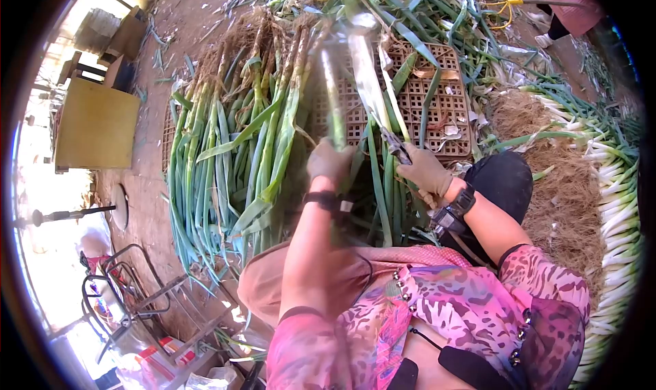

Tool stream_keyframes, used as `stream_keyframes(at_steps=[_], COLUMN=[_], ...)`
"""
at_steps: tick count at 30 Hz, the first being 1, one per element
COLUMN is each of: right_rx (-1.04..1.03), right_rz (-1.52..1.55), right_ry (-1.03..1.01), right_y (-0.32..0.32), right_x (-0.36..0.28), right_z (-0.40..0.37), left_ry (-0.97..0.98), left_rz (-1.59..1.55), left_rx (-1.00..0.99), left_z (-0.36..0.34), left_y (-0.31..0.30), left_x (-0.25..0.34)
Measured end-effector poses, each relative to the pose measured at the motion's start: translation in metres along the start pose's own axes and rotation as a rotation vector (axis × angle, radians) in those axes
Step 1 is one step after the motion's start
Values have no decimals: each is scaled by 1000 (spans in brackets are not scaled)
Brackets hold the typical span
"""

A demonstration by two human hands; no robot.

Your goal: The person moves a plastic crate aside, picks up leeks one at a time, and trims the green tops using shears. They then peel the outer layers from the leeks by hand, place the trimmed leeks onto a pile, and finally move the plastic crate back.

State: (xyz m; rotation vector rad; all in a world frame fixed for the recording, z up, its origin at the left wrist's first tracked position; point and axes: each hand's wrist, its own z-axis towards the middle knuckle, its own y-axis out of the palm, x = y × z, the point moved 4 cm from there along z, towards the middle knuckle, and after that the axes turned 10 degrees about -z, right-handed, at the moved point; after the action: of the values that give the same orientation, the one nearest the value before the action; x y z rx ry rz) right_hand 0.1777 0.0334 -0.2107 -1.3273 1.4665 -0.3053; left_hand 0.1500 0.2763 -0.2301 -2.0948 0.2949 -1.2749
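Note:
My left hand (330, 163), gloved, is closed around a green onion stalk (333, 92) whose pale end points away from me and is blurred by motion. My right hand (425, 171), also gloved, holds a dark-handled cutting tool (396, 145) with its tip towards the stalks. Beyond the tool, white-stemmed onions (365, 72) lie over a brown plastic crate (447, 110). Left of my left hand is a thick bundle of untrimmed green onions (239, 137), roots at the far end and long leaves towards me.
Loose leaves (437, 14) are heaped beyond the crate. At the right runs a long row of white-stemmed onions (615, 233) beside a mass of roots (557, 212). A yellow board (96, 127) and a metal frame (133, 294) stand left. Another person's foot (544, 41) shows top right.

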Motion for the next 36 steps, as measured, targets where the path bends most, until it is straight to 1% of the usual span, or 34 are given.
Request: stream_keyframes(at_steps=[1,2,4,5,8,9,10,11,12,14,15,16,17,18,19,20,22,23,24,26,27,29,30,31,34,35,36], right_rx=[-61,-74,-98,-78,-29,-5,23,-53,-59,-72,-17,36,55,100,80,58,-17,-105,-160,-102,-75,-16,-11,-7,23,9,-4], right_rz=[163,162,158,114,24,15,7,-54,-57,-61,-72,-82,-87,-21,-9,1,22,1,20,-99,-93,-78,-84,-91,-185,-189,-194], right_ry=[-45,-108,-225,-233,-251,-254,-256,-225,-207,-170,-153,-135,-58,-15,-22,-31,-93,-164,-222,-215,-204,-185,-176,-169,-122,-73,-23], right_y=[1,-1,-2,0,12,15,15,20,20,21,26,28,24,17,16,14,21,28,24,36,35,33,33,32,33,27,21], right_x=[-6,-15,-29,-26,-15,-17,-18,-19,-26,-36,-35,-34,-37,-37,-36,-34,-31,-26,-33,-24,-23,-24,-26,-29,-32,-36,-40], right_z=[-7,-17,-41,-49,-61,-59,-56,-49,-37,-8,12,33,46,54,53,49,13,-7,-32,-60,-60,-57,-49,-34,27,49,70], left_ry=[-10,54,-51,-119,-182,-207,-212,-217,-221,-58,19,-15,-51,-86,-159,-148,-136,-164,-149,-116,-115,-102,-94,-66,-53,-43,-79], left_rz=[-110,-248,-465,-672,-1051,-1079,-1102,-1123,-1145,-633,-376,-488,-601,-714,-835,-924,-1105,-1120,-1090,-1024,-1006,-956,-929,-841,-693,-743,-850], left_rx=[-55,-98,-154,-177,-201,-215,-214,-212,-208,-131,-92,-66,-40,-14,-100,-95,-82,-123,-102,-70,-58,-95,-110,-75,-106,-128,-183], left_z=[8,11,8,11,-4,-6,-8,-10,-11,-12,-13,-13,-14,-15,-15,-12,-10,-11,-10,-9,-8,-8,-8,-13,-21,-26,-29], left_y=[16,32,61,81,88,88,87,86,84,76,72,71,73,73,70,68,72,67,67,70,75,82,84,82,87,90,91], left_x=[-6,-10,-27,-49,-59,-60,-60,-60,-59,-55,-53,-55,-59,-62,-69,-73,-88,-83,-82,-79,-79,-79,-80,-74,-76,-76,-74])
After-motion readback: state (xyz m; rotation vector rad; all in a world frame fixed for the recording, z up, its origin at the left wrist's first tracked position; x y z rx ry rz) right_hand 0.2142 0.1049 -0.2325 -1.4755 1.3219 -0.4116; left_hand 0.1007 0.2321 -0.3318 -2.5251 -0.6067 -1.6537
